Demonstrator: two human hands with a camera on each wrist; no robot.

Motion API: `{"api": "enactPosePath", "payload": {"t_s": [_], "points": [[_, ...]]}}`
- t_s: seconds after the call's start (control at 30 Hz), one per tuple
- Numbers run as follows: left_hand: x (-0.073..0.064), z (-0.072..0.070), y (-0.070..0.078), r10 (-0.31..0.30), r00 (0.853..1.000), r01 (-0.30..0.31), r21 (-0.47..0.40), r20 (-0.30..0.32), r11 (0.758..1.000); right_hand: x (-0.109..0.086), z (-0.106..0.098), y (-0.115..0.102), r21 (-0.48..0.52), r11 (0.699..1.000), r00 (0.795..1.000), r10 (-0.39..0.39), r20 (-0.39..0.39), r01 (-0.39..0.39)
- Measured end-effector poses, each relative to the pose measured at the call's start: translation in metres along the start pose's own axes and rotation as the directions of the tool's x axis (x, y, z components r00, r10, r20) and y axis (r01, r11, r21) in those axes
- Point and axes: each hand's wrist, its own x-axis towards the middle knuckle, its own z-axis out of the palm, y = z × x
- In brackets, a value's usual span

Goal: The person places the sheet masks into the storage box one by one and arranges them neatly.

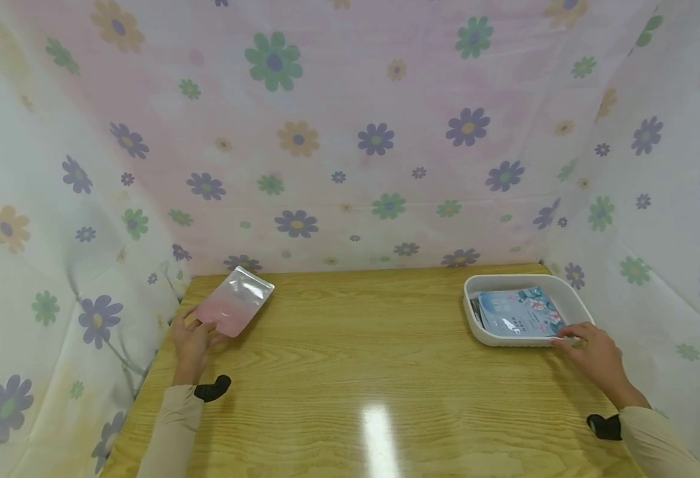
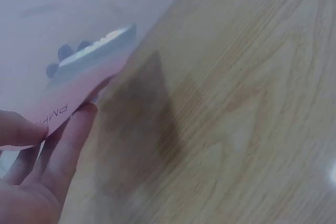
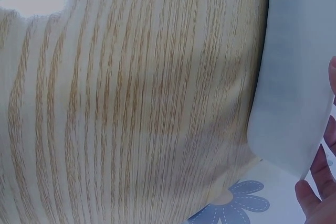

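Note:
My left hand (image 1: 191,342) pinches the lower edge of a shiny pouch (image 1: 237,302), pink fading to silver, between thumb and fingers. The pouch is tilted above the table's far left corner; dark lettering shows on it in the left wrist view. At the far right, my right hand (image 1: 597,358) grips the near right rim of a white tray (image 1: 505,340), its fingers bent over the edge. A blue sachet with a floral print (image 1: 513,312) lies in the tray, over a darker item (image 1: 476,311) mostly hidden beneath it. The right wrist view shows the tray's outer wall (image 3: 294,87).
Both things are at the far side of a wood-grain table (image 1: 350,358). Flower-printed cloth (image 1: 338,199) rises behind the table and at both sides, close to each hand. Light reflects off the table's near middle.

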Motion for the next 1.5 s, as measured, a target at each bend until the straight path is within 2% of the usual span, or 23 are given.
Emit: {"api": "enactPosePath", "payload": {"t_s": [0.13,0.27,0.53,0.73,0.87,1.1,1.27,1.4,1.5], "points": [[-0.012,0.013,0.001,0.047,0.997,-0.048,0.021,0.055,0.999,0.0,-0.001,-0.001,0.0,1.0,1.0,-0.005,-0.005,0.005],[-0.021,0.026,0.004,0.06,0.995,-0.064,0.052,0.076,0.997,0.001,0.0,0.0,0.007,1.0,1.0,-0.019,-0.015,0.019],[-0.022,0.043,0.005,0.069,0.994,-0.07,0.006,0.088,0.998,-0.001,0.001,-0.001,0.007,1.0,1.0,-0.013,-0.013,0.013],[-0.025,0.056,0.01,0.067,0.981,-0.085,0.091,0.183,0.992,-0.001,0.0,-0.001,0.0,1.0,1.0,0.005,-0.004,-0.005],[-0.03,0.065,0.013,0.049,0.968,-0.069,0.074,0.246,0.995,0.0,0.001,-0.001,0.005,1.0,1.0,0.009,-0.005,-0.009],[-0.04,0.083,0.013,0.044,0.94,-0.01,-0.102,0.339,0.995,0.0,0.002,-0.002,0.015,1.0,1.0,0.005,-0.011,-0.005],[-0.051,0.096,0.012,0.022,0.905,0.068,-0.197,0.424,0.978,-0.001,0.003,0.0,0.006,1.0,1.0,0.005,-0.008,-0.005],[-0.056,0.106,0.011,0.013,0.874,0.114,-0.231,0.486,0.966,-0.001,0.003,0.0,0.008,1.0,1.0,0.005,-0.007,-0.005],[-0.059,0.113,0.01,0.007,0.865,0.135,-0.246,0.502,0.96,-0.001,0.003,0.0,0.004,1.0,1.0,0.006,-0.008,-0.006]]}}
